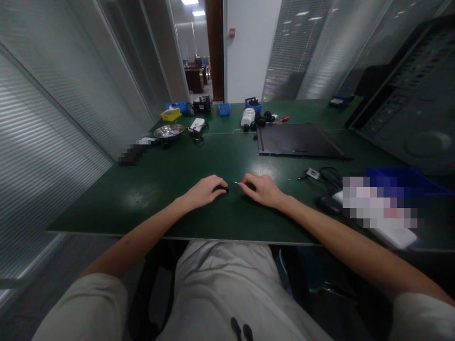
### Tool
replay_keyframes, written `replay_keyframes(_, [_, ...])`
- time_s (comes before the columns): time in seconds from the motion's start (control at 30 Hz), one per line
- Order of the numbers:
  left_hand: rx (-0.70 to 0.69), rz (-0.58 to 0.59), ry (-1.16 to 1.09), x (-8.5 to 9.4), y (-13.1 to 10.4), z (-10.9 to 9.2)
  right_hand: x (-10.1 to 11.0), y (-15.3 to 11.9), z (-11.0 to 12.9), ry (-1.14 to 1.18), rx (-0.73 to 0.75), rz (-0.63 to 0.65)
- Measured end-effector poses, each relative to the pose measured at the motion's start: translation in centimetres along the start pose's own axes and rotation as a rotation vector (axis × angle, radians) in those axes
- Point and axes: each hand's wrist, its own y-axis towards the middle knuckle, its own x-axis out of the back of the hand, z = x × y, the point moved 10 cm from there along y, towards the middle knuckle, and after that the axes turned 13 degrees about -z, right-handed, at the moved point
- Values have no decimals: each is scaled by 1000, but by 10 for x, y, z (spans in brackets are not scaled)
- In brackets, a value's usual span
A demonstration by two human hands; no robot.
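My left hand [204,192] rests on the green table [142,215] just left of the middle. Its thumb and fingers are closed on a small black part [225,189], mostly hidden by the fingertips. Opposite it, my right hand [263,190] pinches a thin metal tool [236,183]. The bright tip points left toward the black part, with a small gap between them. The rest of the tool is covered by my fingers, so its kind does not show.
A flat black panel [298,140] lies beyond my right hand. To the right are a black mouse [329,204], a cable [329,175] and a blue tray [405,182]. A metal bowl [169,132], blue bins [224,109] and a red-handled tool [284,119] stand farther back.
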Motion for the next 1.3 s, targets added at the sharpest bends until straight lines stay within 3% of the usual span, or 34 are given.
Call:
replay_keyframes(0.13, [31, 9, 33, 5, 0, 14, 1, 0, 0, 6, 1, -2])
replay_keyframes(0.23, [83, -18, 108, 33, -10, 58, 1, 0, -1, 9, 7, -4])
replay_keyframes(0.33, [246, -81, 295, 92, -40, 137, 1, -1, -1, 14, 15, 0])
replay_keyframes(0.43, [619, -161, 631, 177, -104, 225, 2, -1, 0, 25, 23, 0])
replay_keyframes(0.53, [826, -235, 785, 242, -165, 261, 2, -1, 0, 23, 20, -2])
replay_keyframes(0.6, [903, -265, 834, 262, -190, 268, 1, -1, -1, 18, 12, -4])
replay_keyframes(0.67, [940, -270, 859, 266, -200, 270, 1, 0, -2, 15, 4, -1])
replay_keyframes(0.83, [977, -277, 855, 258, -197, 276, 1, 0, -1, 8, 1, -4])
replay_keyframes(1.1, [1146, -439, 786, 288, -227, 277, 3, 0, 1, 19, 5, 12])
replay_keyframes(1.3, [1077, -399, 725, 280, -218, 276, 2, 0, -1, 16, -2, 14])
